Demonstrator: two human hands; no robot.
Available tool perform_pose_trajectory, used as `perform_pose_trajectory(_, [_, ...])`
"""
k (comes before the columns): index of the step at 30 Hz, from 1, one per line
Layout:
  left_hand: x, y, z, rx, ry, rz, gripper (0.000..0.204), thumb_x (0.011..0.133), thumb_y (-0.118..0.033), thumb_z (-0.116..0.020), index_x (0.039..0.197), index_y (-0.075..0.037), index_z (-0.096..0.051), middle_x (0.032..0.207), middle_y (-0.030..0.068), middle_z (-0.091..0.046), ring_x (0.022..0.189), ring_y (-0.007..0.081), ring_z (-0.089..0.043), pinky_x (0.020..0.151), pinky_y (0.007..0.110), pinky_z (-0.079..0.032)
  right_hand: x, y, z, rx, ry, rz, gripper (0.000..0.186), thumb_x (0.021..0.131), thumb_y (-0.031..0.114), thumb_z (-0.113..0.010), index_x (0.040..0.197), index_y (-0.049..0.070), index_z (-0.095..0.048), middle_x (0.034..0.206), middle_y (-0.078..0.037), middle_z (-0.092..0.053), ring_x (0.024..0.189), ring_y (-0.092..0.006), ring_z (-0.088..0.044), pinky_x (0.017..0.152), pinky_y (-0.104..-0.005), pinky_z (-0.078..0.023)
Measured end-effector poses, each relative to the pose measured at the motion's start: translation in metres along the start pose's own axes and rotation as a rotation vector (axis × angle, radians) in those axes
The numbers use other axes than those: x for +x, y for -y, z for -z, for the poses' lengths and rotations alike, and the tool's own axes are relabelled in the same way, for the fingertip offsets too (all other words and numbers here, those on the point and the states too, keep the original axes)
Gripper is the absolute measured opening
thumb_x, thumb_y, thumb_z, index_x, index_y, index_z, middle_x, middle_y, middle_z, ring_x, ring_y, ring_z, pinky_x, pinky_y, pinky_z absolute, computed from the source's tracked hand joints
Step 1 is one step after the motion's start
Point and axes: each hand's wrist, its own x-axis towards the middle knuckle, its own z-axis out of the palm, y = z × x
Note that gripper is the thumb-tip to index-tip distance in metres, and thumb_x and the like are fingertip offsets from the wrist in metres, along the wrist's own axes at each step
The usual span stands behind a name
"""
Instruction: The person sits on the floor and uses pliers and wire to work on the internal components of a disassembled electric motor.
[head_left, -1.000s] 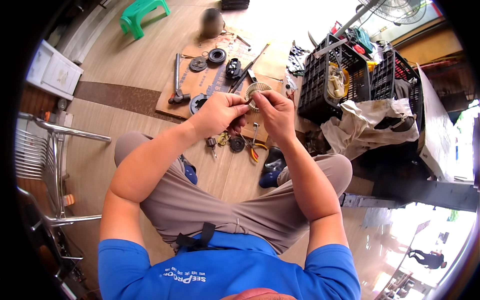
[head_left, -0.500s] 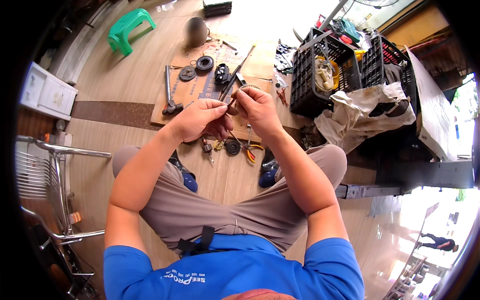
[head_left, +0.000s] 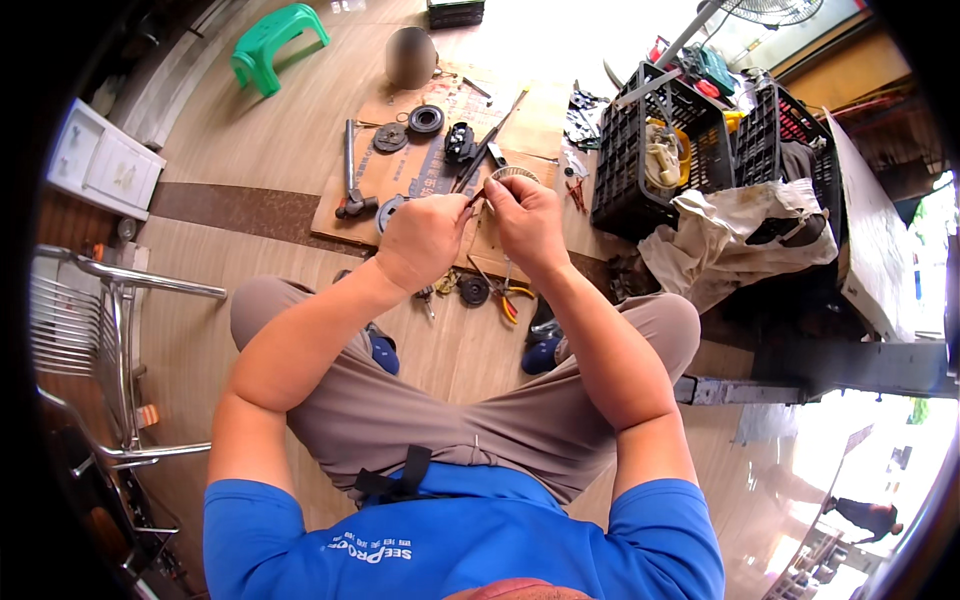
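My left hand (head_left: 425,242) is curled closed, its fingers mostly turned away from view. Close beside it, my right hand (head_left: 530,225) has thumb and fingers pinched together. Between the two hands shows a small dark part, largely hidden by the fingers; its kind I cannot make out. A round ribbed metal ring (head_left: 517,173) shows just beyond my right fingertips. Under and past my hands lies a flattened cardboard sheet (head_left: 420,180), with a grey disc (head_left: 388,213) partly covered by my left hand.
A hammer (head_left: 351,180), a black ring (head_left: 426,120), a flat disc (head_left: 390,138) and a black block-shaped part (head_left: 460,143) lie on the cardboard. Pliers (head_left: 510,300) and a black wheel (head_left: 474,290) are near my feet. Black crates (head_left: 650,150) stand right, a metal chair (head_left: 120,370) left.
My left hand has turned and closed more, its lower fingers no longer spread. The grey disc beside it has come into sight. The whole view has shifted slightly.
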Motion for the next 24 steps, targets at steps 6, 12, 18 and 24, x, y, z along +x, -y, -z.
perform_pose_trajectory(6, [0.008,0.003,0.02,-1.005,0.422,0.655,0.025,0.101,-0.019,-0.05,0.105,0.002,-0.062,0.077,0.009,-0.068,0.069,0.02,-0.068,0.061,0.034,-0.054,0.001,0.004,0.003,0.201,0.057,0.064,0.015,0.093,0.01,-0.064,0.09,-0.005,-0.066,0.073,-0.001,-0.064,0.067,-0.0054,-0.053,0.06,-0.0237,-0.045])
perform_pose_trajectory(12, [0.007,0.021,0.02,-1.692,0.641,0.826,0.027,0.103,-0.024,-0.047,0.109,-0.001,-0.06,0.081,0.0079,-0.068,0.066,0.0191,-0.068,0.061,0.032,-0.059,-0.005,0.006,0.002,0.355,0.11,0.084,0.011,0.094,0.006,-0.062,0.092,-0.004,-0.067,0.077,-0.001,-0.065,0.07,-0.0051,-0.055,0.062,-0.0227,-0.046])
perform_pose_trajectory(18, [0.01,0.009,0.018,-1.362,0.435,0.965,0.015,0.098,-0.016,-0.057,0.1,-0.002,-0.062,0.078,0.0069,-0.068,0.064,0.0174,-0.068,0.057,0.029,-0.057,-0.008,0.006,-0.002,0.005,-0.012,0.1,0.015,0.091,0.011,-0.066,0.092,-0.004,-0.068,0.075,-0.009,-0.067,0.067,-0.0099,-0.059,0.061,-0.0265,-0.047])
perform_pose_trajectory(24, [0.006,-0.002,0.004,-0.797,0.228,0.7,0.021,0.097,-0.014,-0.056,0.085,0.001,-0.065,0.07,0.0046,-0.066,0.063,0.0136,-0.067,0.055,0.027,-0.051,-0.009,0.011,-0.002,-0.146,-0.041,0.093,0.016,0.09,0.012,-0.065,0.091,-0.004,-0.068,0.075,-0.015,-0.067,0.064,-0.0163,-0.061,0.06,-0.0296,-0.048])
